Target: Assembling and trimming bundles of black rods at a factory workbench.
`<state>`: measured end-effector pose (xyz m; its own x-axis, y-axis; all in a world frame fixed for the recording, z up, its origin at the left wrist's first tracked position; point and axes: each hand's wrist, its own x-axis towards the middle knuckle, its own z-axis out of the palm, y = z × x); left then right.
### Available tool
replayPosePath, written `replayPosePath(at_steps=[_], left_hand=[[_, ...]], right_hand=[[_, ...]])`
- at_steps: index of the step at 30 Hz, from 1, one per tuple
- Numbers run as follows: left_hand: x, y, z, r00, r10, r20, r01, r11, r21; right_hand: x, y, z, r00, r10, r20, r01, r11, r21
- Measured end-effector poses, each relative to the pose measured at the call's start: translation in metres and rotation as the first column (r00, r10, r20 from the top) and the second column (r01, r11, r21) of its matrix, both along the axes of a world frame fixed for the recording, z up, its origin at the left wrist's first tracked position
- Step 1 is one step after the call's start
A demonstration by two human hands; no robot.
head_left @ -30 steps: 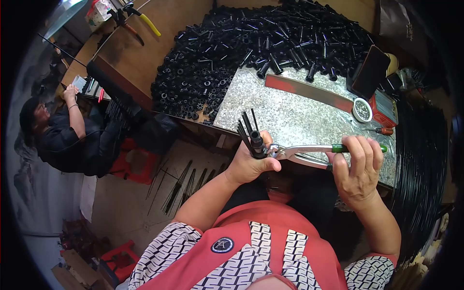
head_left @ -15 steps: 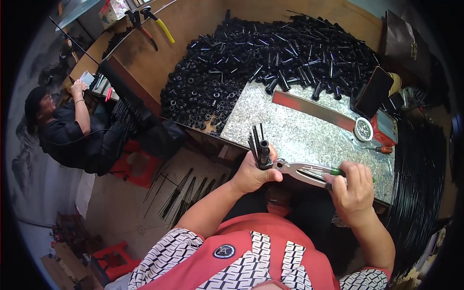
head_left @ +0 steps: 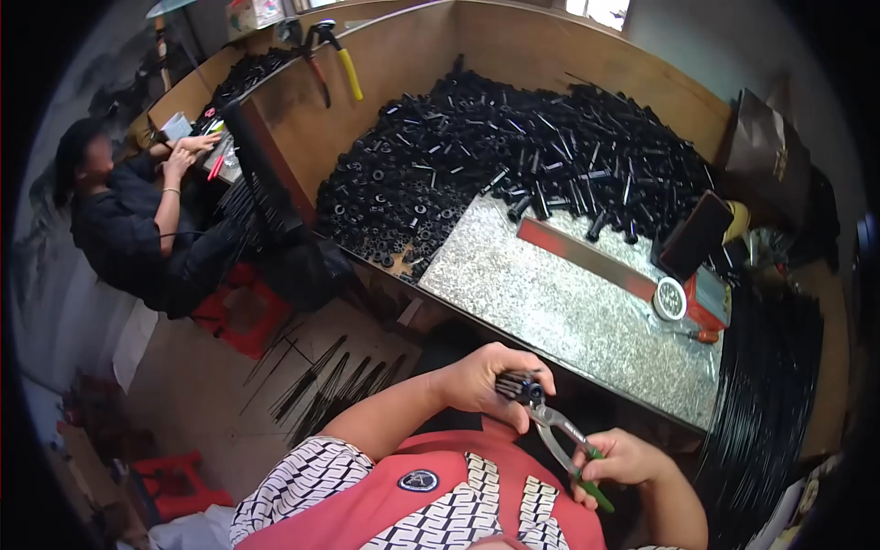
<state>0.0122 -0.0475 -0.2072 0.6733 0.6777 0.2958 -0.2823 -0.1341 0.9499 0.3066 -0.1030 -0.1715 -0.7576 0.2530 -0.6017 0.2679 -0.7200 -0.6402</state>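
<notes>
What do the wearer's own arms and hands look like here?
The left hand and right hand are ungloved, with no watch or bracelet showing. On the left is a short white fabric sleeve with a black geometric print, part of a coral-red shirt.

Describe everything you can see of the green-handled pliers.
The pliers have two long, silvery, metallic-looking arms, slightly bowed, with green grips at the ends. The arms stand parted. The tool slants from its head, upper left, to the grips, lower right, before the person's red top. The right hand holds the grip end; the head appears to meet the dark pieces in the left hand, its tips too small to make out.
</notes>
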Motion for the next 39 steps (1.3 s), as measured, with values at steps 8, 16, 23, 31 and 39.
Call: replayPosePath(at_steps=[8, 16, 23, 31, 39], left_hand=[[0.010, -0.001, -0.002, 1.000, 0.019, -0.010, -0.020, 0.988, -0.150], [0.006, 0.003, -0.012, 0.996, 0.064, 0.056, -0.058, 0.992, -0.109], [0.007, 0.004, -0.005, 0.993, -0.112, 0.026, 0.115, 0.977, -0.180], [0.003, 0.013, -0.022, 0.991, 0.025, 0.128, 0.019, 0.943, -0.332], [0.005, 0.019, -0.012, 0.992, -0.120, -0.028, 0.101, 0.922, -0.375]], right_hand=[[-0.016, -0.009, 0.047, 0.920, -0.119, 0.373, -0.219, 0.632, 0.743], [-0.021, -0.026, 0.035, 0.884, -0.319, 0.341, -0.238, 0.320, 0.917], [-0.009, -0.021, 0.014, 0.971, -0.136, 0.196, 0.105, 0.981, 0.161], [-0.023, -0.012, 0.017, 0.883, -0.393, 0.256, -0.310, -0.078, 0.947], [-0.006, -0.007, 0.003, 0.982, -0.148, 0.120, 0.126, 0.977, 0.173]])
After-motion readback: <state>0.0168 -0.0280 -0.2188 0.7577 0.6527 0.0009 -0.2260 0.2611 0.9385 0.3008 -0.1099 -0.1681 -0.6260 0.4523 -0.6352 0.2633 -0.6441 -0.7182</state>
